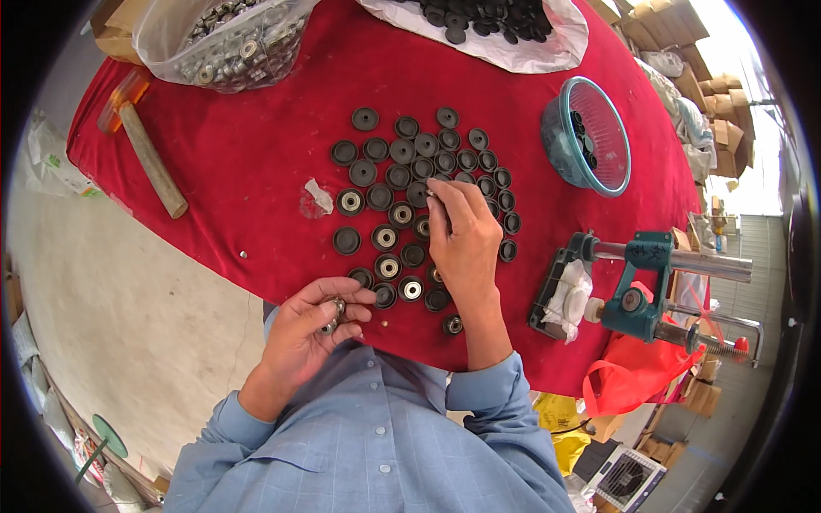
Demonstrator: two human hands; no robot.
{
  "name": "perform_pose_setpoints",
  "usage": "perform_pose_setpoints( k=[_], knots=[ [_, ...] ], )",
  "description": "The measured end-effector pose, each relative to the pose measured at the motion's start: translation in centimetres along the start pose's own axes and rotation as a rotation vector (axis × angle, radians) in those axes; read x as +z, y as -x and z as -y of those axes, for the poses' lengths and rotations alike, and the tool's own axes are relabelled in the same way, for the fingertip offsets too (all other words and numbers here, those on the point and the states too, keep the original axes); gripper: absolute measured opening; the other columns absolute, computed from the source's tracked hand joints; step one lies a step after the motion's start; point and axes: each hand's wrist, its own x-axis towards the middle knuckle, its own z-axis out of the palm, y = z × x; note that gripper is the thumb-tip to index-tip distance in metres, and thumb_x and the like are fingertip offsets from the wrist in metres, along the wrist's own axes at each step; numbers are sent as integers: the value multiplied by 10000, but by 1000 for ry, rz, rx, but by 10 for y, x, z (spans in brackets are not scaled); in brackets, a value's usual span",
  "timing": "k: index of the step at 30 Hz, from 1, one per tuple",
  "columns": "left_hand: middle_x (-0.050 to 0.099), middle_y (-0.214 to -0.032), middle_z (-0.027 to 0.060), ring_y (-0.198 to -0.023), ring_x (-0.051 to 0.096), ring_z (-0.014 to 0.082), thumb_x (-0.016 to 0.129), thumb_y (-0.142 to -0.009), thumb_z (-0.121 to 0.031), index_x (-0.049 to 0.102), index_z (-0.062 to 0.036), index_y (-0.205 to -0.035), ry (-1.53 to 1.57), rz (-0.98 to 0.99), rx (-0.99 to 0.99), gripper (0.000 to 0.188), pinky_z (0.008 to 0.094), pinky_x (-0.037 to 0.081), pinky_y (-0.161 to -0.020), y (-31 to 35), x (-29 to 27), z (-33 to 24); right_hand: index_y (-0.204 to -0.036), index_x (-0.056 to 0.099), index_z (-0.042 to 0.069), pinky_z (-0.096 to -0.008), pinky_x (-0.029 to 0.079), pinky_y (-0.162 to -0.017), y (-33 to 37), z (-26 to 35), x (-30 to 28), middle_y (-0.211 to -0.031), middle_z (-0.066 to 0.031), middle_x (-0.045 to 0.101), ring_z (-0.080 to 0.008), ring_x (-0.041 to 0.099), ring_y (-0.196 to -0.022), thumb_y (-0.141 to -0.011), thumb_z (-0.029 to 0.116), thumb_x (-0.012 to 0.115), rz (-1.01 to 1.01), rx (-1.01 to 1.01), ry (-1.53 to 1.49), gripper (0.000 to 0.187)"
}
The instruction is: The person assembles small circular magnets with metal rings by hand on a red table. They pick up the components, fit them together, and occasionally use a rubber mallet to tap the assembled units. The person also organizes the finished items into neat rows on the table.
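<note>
A red tablecloth (pixel 256 154) covers the surface before you. On its far left sits a clear plastic bag (pixel 161 47) of metal bearings, with an orange-headed hammer (pixel 154 162) nearer to you. A white sack (pixel 560 53) of black discs lies at the far edge, and a teal plastic basket (pixel 622 158) with black pieces inside stands to the right. Nearer on that side, a green hand press (pixel 647 256) has white plastic (pixel 569 299) bunched on its base. A crumpled white scrap (pixel 319 196) lies just left of the black round caps (pixel 363 173) spread across the middle; several of these hold seated bearings (pixel 411 290).

Your right hand (pixel 464 231) is over the cluster, hiding some caps beneath it. Its thumb and fingertips are drawn together above a cap; you cannot tell whether they pinch anything. Your left hand (pixel 312 321), half-curled with the palm turned up, cradles a few loose bearings (pixel 328 327) against its fingers, its fingertips just beside the nearest caps on the left.
</note>
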Motion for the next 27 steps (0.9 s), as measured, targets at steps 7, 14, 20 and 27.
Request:
perform_pose_setpoints(
  k=[7,14,20,27],
  knots=[
    [653,-1378,283,-1250,705,327,630,-1063,-108,555,79,-1415,11,-12,3,406,400,641,-1033,-2,5,-1,-1081,729,3,-410,581,-799,0,-12,22,-1081,-101,694,-304,705,-950,-911,-13,745,-28,-134,67,171],
    [645,-1395,280,-1273,688,325,591,-1069,-89,544,77,-1425,23,0,4,395,404,613,-1071,-2,3,0,-1116,750,4,-434,552,-912,7,-6,13,-1143,-86,715,-296,691,-1042,-870,-34,717,41,-162,133,251],
    [633,-1420,271,-1299,670,320,544,-1083,-78,543,69,-1436,6,25,2,383,404,575,-1117,-1,2,-1,-1156,766,47,-423,480,-997,28,9,14,-1184,-53,729,-266,674,-1113,-863,-4,655,35,-115,323,317],
    [661,-1381,274,-1266,694,333,577,-1065,-67,560,85,-1416,-3,-19,31,383,410,613,-1078,0,4,1,-1149,764,34,-439,446,-982,12,6,10,-1228,-38,717,-238,646,-1129,-842,18,669,68,-171,339,322]
  ],
)
